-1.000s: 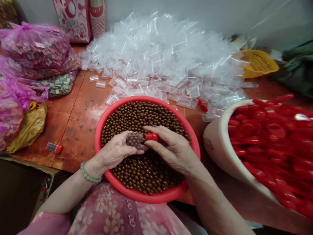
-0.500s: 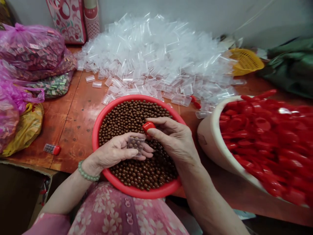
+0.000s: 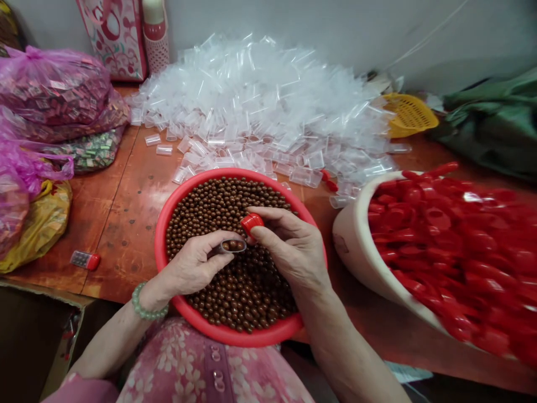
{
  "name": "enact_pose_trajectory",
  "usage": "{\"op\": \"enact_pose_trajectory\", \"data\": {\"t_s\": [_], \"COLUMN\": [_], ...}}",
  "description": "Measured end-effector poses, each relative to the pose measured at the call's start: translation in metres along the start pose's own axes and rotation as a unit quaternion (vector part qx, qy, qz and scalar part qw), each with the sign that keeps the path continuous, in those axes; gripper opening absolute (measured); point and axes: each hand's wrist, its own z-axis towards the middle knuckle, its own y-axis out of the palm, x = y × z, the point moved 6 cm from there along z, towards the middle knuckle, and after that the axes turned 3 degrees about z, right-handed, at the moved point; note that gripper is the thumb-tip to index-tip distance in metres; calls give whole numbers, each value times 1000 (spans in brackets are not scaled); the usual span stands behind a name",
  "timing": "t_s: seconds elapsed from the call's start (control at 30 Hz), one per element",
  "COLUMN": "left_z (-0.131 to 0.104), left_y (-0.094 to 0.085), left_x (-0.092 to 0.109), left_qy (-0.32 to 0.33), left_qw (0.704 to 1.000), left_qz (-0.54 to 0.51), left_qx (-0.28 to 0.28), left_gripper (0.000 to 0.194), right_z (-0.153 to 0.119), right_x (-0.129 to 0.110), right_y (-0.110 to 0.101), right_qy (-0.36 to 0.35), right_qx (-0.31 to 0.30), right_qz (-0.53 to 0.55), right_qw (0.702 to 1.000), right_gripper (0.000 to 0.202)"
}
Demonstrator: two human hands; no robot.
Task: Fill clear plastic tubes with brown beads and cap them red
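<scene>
My left hand (image 3: pixel 197 262) is closed round a small clear plastic tube (image 3: pixel 233 246), its open mouth facing up toward me with brown balls inside. Between the thumb and fingers of my right hand (image 3: pixel 293 246) is a red plastic cap (image 3: pixel 251 223), a little above and to the right of the tube and apart from it. Both hands are over a round red basin (image 3: pixel 164 235) filled with shiny brown balls (image 3: pixel 247 305).
Behind the basin lies a heap of clear tubes (image 3: pixel 260 101). A white bucket (image 3: pixel 352 246) of red caps (image 3: pixel 453 252) stands at right. A filled, capped tube (image 3: pixel 84 259), pink bags (image 3: pixel 54 89) and a cardboard box (image 3: pixel 86 310) are at left. A yellow basket (image 3: pixel 411 115) sits behind.
The tube in my left hand has turned from showing its side to showing its open mouth upward. My right hand has kept the red cap close above it. The view has shifted slightly.
</scene>
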Motion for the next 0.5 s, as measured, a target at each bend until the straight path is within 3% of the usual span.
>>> {"op": "enact_pose_trajectory", "data": {"t_s": [0.2,0.37,0.5], "left_z": [2,0,1], "left_y": [0,7,5], "left_x": [-1,6,4], "left_qy": [-14,20,1], "left_qw": [1000,997,999], "left_qz": [-16,73,10], "left_qx": [1,-29,-33], "left_gripper": [28,24,25], "right_z": [-2,-3,-3], "right_x": [-3,-6,-5], "right_y": [1,2,1], "right_qy": [-28,-44,-49], "right_qx": [-20,-25,-23], "right_qz": [-15,-48,-44], "right_qw": [999,998,998], "right_gripper": [23,23,23]}}
